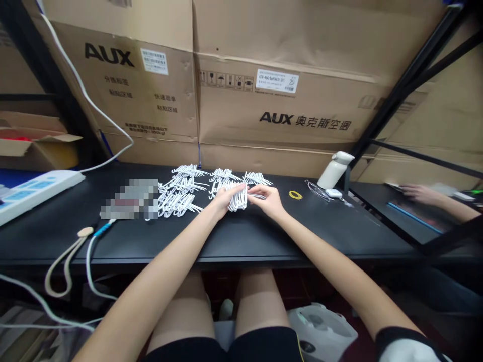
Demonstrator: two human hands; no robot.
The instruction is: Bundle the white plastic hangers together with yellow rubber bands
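My left hand point(222, 202) is closed around a bundle of thin white cords point(238, 197), whose looped ends form a row facing me just above the black table point(241, 236). On the bundle's right side, my right hand point(268, 200) pinches the loose cord ends with bent fingers. Behind my hands lie similar white bundles, one at the back right point(257, 178) and another at the back middle point(222, 174). More are stacked to the left, the nearest cord bundle point(177, 203) having hooked ends on one side and straight tails on the other.
Yellow rubber bands point(295, 194) lie right of my hands. Beyond are glasses point(316, 191), a small white case point(333, 193) and a white bottle point(335, 171). A power strip point(37, 191) and a blurred-out object point(130, 198) sit left. Across the black frame, another person's hand point(422, 193) shows.
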